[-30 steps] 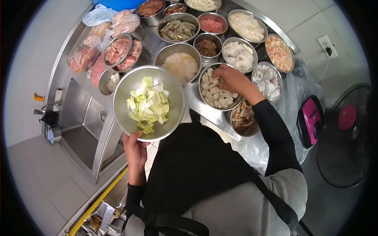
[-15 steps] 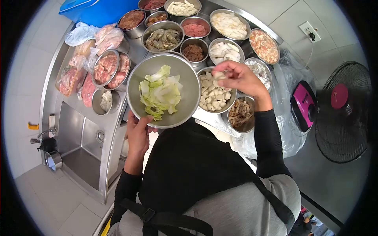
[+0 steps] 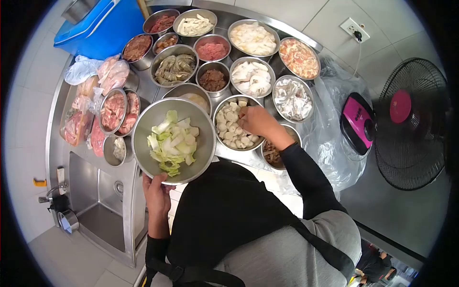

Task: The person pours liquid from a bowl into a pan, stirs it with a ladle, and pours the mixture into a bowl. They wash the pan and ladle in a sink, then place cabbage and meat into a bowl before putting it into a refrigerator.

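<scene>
Head view: the left hand (image 3: 158,190) is closed on the rim of the big bowl (image 3: 204,125), gripping it at its 6 o'clock edge and holding it over the front of the counter (image 3: 239,154), between the body and the rows of food. Cut cabbage (image 3: 172,141) lies heaped in the middle of this bowl. A few paler bits sit at the 2 o'clock side of the heap; I cannot tell whether they are cabbage stalk or something else.

Directly at 3 o'clock from the big bowl, nearly rim to rim, stands the bowl of white pieces (image 3: 215,128). The right hand (image 3: 258,120) is down in it at its 1 o'clock side, knuckles up and fingers curled into the white pieces (image 3: 230,130). The fingertips are hidden, so I cannot tell whether it has anything pinched.

Half a second ago this hand was lifted clear of that bowl, with a white piece at its fingertips, close to the big bowl's rim. Now it has dropped back among the pieces, and the big bowl has swung down toward 7 o'clock. I judge that one pick has ended and the hand has gone back in for more.

Other bowls of meat, prawns and sliced food fill the counter from 10 to 1 o'clock; a sink (image 3: 95,210) lies at 8 o'clock and a fan (image 3: 411,143) at 3 o'clock.
</scene>
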`<action>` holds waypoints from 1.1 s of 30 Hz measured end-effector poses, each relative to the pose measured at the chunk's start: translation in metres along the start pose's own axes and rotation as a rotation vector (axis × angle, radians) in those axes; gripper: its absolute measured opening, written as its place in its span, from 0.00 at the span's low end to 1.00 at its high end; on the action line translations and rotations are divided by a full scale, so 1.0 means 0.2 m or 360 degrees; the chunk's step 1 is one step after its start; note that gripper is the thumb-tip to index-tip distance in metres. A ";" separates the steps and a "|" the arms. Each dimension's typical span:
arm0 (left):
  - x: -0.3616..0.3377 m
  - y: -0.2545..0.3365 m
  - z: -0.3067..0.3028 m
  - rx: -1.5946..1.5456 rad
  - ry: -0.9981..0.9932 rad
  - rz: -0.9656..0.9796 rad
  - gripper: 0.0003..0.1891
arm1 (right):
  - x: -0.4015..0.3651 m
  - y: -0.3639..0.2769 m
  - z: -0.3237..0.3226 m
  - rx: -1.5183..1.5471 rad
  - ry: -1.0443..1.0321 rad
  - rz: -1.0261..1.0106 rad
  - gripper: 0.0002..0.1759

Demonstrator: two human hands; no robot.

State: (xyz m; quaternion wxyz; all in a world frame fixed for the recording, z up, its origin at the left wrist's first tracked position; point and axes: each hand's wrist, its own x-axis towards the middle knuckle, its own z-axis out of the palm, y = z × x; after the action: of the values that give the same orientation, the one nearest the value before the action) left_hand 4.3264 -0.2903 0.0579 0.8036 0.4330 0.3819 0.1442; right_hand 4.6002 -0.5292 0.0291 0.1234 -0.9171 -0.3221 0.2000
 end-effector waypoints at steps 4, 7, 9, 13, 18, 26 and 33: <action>0.03 -0.02 0.02 0.0029 -0.0025 0.0025 0.23 | 0.04 0.01 0.03 -0.0108 0.0024 0.0084 0.17; 0.02 -0.01 0.08 0.0032 -0.0040 0.0030 0.23 | 0.04 0.00 0.00 -0.0183 0.0091 0.0113 0.15; 0.00 0.01 0.12 0.0030 -0.0009 0.0038 0.23 | -0.01 -0.03 -0.14 0.0162 0.0150 0.0045 0.14; 0.03 0.01 0.21 0.0059 -0.0027 0.0032 0.22 | -0.12 -0.17 -0.42 0.1195 0.0120 -0.0464 0.16; 0.15 -0.02 0.32 0.0022 -0.0247 -0.0181 0.22 | 0.20 0.01 -0.57 0.0716 0.0458 -0.0404 0.11; 0.17 0.00 0.43 0.0065 -0.0285 -0.0109 0.20 | 0.52 0.41 -0.47 -0.0125 0.0326 -0.0453 0.09; 0.24 -0.03 0.51 -0.0005 -0.0231 -0.0142 0.19 | 0.28 0.08 -0.81 0.0695 0.0186 -0.0651 0.11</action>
State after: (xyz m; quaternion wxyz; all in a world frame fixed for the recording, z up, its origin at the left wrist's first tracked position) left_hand 4.4337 -0.3264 0.0639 0.8356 0.4235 0.3413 0.0771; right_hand 4.7210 -0.5207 0.1520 0.3738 -0.7948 -0.4419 0.1823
